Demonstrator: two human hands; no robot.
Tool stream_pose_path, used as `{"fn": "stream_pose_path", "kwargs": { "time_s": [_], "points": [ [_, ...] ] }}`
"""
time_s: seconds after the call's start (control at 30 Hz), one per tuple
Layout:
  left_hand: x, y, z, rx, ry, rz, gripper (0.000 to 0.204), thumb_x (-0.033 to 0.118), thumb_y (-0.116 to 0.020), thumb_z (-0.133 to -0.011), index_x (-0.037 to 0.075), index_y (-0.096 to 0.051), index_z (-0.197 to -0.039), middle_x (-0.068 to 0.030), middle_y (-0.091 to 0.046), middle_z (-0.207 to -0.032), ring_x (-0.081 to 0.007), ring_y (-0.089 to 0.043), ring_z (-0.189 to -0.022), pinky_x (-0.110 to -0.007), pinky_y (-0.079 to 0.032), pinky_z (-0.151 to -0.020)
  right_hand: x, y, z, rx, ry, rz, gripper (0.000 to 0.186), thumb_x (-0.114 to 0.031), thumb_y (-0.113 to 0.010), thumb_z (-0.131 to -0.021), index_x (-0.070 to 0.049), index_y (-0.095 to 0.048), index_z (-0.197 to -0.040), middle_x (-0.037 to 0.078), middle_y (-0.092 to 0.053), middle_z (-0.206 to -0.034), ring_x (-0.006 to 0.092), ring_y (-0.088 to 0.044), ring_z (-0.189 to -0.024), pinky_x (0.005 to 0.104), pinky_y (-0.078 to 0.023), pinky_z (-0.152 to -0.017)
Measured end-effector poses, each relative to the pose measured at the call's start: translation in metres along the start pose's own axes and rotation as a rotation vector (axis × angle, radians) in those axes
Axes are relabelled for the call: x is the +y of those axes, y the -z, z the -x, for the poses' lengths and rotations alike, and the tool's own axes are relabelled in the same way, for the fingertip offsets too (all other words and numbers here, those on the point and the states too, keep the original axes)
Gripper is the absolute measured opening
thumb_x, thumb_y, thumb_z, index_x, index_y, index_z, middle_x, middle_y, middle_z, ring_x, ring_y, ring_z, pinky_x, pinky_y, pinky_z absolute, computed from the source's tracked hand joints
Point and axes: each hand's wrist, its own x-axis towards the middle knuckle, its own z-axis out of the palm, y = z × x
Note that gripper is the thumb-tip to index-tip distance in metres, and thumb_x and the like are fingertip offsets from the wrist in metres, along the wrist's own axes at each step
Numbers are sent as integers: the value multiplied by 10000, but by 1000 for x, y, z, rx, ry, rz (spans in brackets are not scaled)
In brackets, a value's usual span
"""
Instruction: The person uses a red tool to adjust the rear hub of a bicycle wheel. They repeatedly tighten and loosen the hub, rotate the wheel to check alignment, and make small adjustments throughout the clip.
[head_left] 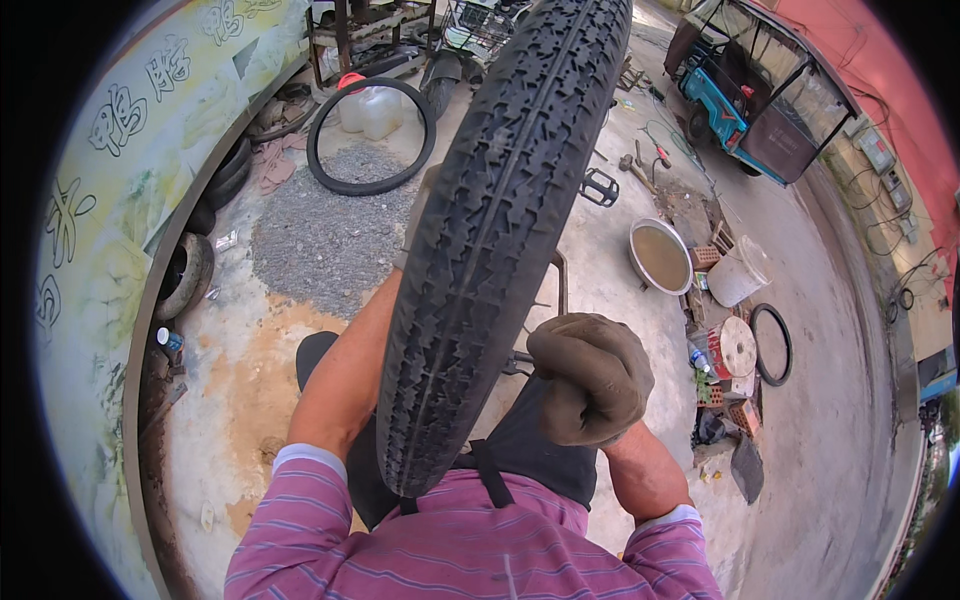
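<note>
A black bicycle tyre [490, 230] with a knobbly tread stands upright close in front of me, its lower end near my lap. My left arm reaches along its left side. Only a sliver of my gloved left hand [418, 215] shows at the tyre's edge; its fingers are hidden behind the tread. To the right of the tyre, my right hand [590, 380] in a brown-grey work glove is closed, fingers curled in. Whatever it may hold is not visible. Beyond it, a black pedal [600, 187] shows beside the tyre.
Ahead on the left, a bare tyre [318, 150] leans against a translucent jug [380, 112]. Old tyres [185, 275] line the painted wall. To the right are a basin of murky water [660, 256], a white bucket [738, 272], a reel [733, 348], bricks, a hammer [637, 172] and a blue three-wheeler [715, 110].
</note>
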Motion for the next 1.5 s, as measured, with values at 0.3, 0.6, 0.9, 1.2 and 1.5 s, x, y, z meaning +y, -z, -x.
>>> {"fn": "stream_pose_path", "kwargs": {
  "time_s": [0.3,0.6,0.9,1.2,1.5],
  "points": [
    [-7,-5,-14,52,-40,-2,639,336,-537,-1065,19,-262,-1547,-120,-538,-1334,-191,-537,-1193,-316,-409,-1063,1,4,7,31,-19,-123,429,103,-565,-615,-16,-730,-993,69,-645,-683,265,-700,-655,384,-574,-612],
    [-6,11,0,56,-35,21,772,382,-558,-1065,36,-146,-1620,-106,-527,-1349,-186,-518,-1231,-319,-387,-1096,-3,-1,19,138,-183,-211,330,109,-539,-733,15,-717,-994,76,-646,-665,209,-658,-590,332,-523,-579],
    [-14,24,15,-8,-12,148,749,399,-643,-1022,41,-319,-1594,-156,-459,-1506,-224,-449,-1391,-357,-335,-1196,-11,-5,19,200,-136,-54,239,-15,-494,-902,52,-688,-1025,72,-618,-649,148,-600,-543,309,-497,-572],
    [-31,24,19,39,103,-325,698,190,-752,-888,85,-440,-1503,-187,-634,-1345,-283,-642,-1235,-381,-507,-1030,5,-3,66,287,-411,-46,347,-226,-517,-1019,73,-655,-1128,109,-704,-923,173,-654,-821,314,-520,-776],
    [-63,1,5,276,-64,-376,570,67,-813,-846,62,-588,-1370,-145,-727,-1182,-221,-714,-1067,-342,-563,-936,8,27,60,127,-414,-54,518,-360,-561,-1025,51,-567,-1341,178,-656,-1225,221,-618,-1095,376,-473,-1003]
  ]
}}
